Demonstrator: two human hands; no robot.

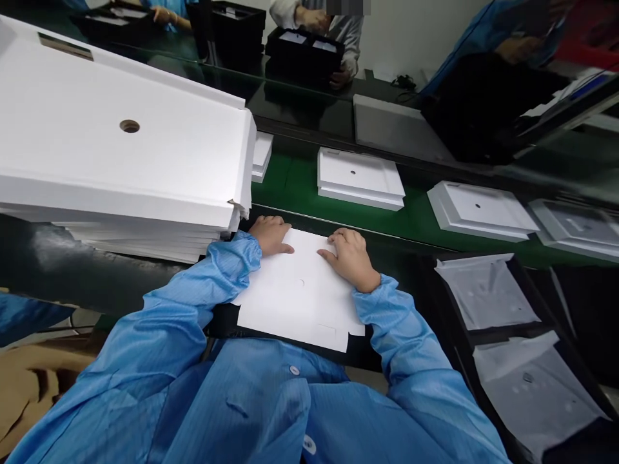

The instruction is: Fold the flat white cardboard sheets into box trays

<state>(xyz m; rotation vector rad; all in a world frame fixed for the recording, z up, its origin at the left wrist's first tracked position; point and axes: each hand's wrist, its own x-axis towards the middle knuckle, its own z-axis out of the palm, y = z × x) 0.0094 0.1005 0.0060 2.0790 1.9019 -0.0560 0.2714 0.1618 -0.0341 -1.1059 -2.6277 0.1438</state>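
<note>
Along the near edge of the desk (109,277), I have the white die-cut cardboard blank (290,303) lying flat between the blue smock (261,380) and the green conveyor belt (296,183). From my remote seat, both hands show at its far end: most of the sheet lies on the smock side of them, and I can call neither one nearer, since both touch it. The left hand (271,236) rests over the far left part, fingers reaching toward the belt, thumb pointing inward along the face. The right hand (351,258) sits on the far right part, fingers loosely bent, thumb aimed back toward the other. Both have the thumb spread away and clasp nothing that I can see; I can't tell whether any fingertip hooks under an edge.

A small curved slit (302,283) lies between the forearms, closer to the smock than either thumb. The blank's sides run away from the smock, its near right corner swung closest; foreshortening leaves me unsure which side is longer. Beyond the left forearm rises a stack of large white cardboard trays (184,148), folded white boxes (358,171) sit on the belt, and translucent bags (488,290) lie in black trays (476,336) at the right
</note>
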